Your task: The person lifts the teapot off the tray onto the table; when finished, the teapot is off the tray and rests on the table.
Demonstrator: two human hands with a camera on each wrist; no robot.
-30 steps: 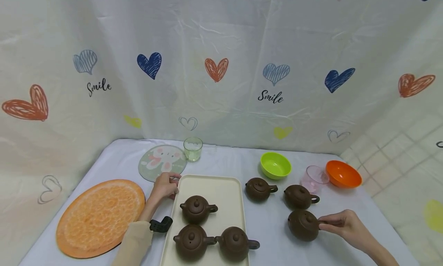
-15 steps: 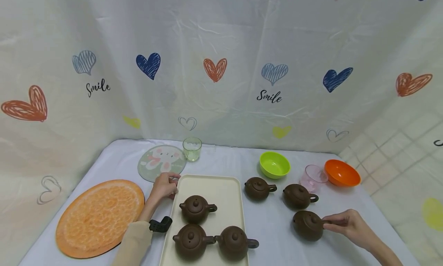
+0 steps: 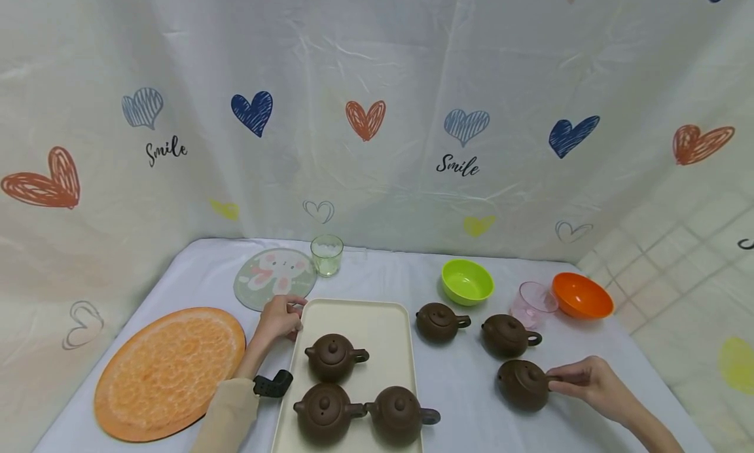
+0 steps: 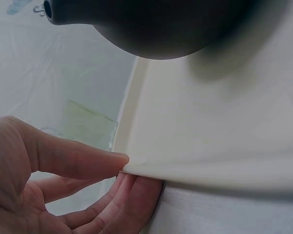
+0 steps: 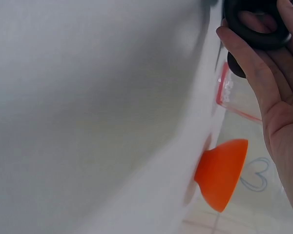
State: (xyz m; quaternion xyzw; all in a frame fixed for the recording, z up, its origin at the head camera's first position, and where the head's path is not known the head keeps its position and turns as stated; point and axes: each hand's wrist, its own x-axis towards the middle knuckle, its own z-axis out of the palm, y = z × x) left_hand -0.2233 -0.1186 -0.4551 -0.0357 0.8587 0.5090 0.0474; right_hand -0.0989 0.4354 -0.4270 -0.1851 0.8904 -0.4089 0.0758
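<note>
In the head view my left hand (image 3: pixel 279 319) holds the far left corner of a cream tray (image 3: pixel 377 325). The left wrist view shows thumb above and fingers below the tray's rim (image 4: pixel 136 168). On the tray stand three brown teapots, one farther back (image 3: pixel 332 359), one near left (image 3: pixel 324 415) and one near right (image 3: pixel 400 416). My right hand (image 3: pixel 592 387) pinches the handle of another brown teapot (image 3: pixel 523 385) right of the tray. Whether that teapot touches the cloth I cannot tell. Its handle (image 5: pixel 263 39) shows between my fingers in the right wrist view.
Two more brown teapots, a left one (image 3: pixel 438 323) and a right one (image 3: pixel 508 336), stand beyond the held one. Behind them are a green bowl (image 3: pixel 468 284), a pink glass (image 3: pixel 533 306) and an orange bowl (image 3: pixel 583 297). Leftward lie an orange mat (image 3: pixel 171 374), a rabbit mat (image 3: pixel 277 279) and a green glass (image 3: pixel 326 256).
My right hand and its teapot have shifted slightly right, and most of that shift came before the half-second-old frame. The left hand still holds the tray, which stays in place.
</note>
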